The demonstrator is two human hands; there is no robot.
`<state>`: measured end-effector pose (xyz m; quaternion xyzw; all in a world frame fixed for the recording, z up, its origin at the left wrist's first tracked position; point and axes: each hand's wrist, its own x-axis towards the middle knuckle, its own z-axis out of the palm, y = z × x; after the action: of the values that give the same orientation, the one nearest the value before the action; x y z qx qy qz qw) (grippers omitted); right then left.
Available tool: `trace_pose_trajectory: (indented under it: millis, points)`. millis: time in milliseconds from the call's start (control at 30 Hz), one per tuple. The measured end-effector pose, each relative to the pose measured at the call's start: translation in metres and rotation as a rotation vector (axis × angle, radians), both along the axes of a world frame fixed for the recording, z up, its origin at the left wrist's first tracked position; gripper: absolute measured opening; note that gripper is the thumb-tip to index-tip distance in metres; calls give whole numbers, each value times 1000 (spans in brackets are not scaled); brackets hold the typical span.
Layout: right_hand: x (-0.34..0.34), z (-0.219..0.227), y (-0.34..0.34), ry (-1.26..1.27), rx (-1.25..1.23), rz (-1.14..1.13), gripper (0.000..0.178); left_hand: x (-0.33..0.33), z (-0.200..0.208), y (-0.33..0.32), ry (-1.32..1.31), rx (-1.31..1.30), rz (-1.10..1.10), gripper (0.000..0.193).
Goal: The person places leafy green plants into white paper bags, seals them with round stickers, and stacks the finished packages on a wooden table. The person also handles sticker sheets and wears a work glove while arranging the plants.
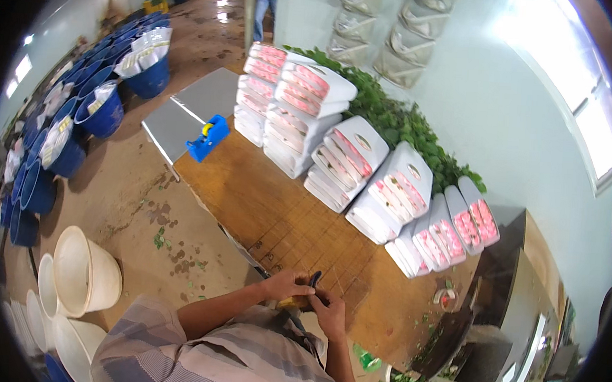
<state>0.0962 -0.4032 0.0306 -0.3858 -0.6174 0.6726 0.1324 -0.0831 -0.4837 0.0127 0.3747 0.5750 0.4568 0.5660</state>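
In front of my waist, at the near edge of a wooden table [277, 217], my two hands come together. My left hand [287, 286] is closed at a small dark curved object [314, 279], whose kind I cannot make out. My right hand [330, 314] is closed too, its fingertips meeting the lower end of that object. Something yellow [290, 302] shows just under the left hand; whether it belongs to the dark object is hidden. Beyond the hands, stacked white-wrapped bunches of pink flowers [396, 189] line the table's far side, green leaves [400, 116] behind them.
A blue tape dispenser [208, 139] sits at the table's left, beside a grey panel [210, 96]. Cream buckets [87, 273] stand at lower left, blue buckets [146, 79] along the left side. A roll of tape [446, 298] lies at right. Another person [265, 9] stands far back.
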Motion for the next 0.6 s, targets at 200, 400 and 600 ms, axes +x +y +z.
trace_pose_trajectory:
  millis: [200, 400, 600]
  points:
    - [-8, -25, -1, 166, -20, -385, 19, -14, 18, -13, 503, -150, 204, 28]
    - [-38, -19, -6, 62, 193, -269, 18, 7, 42, -14, 682, 214, 434, 23]
    - [-64, 5, -14, 11, 652, -120, 13, -1, 38, -15, 181, -31, 286, 23]
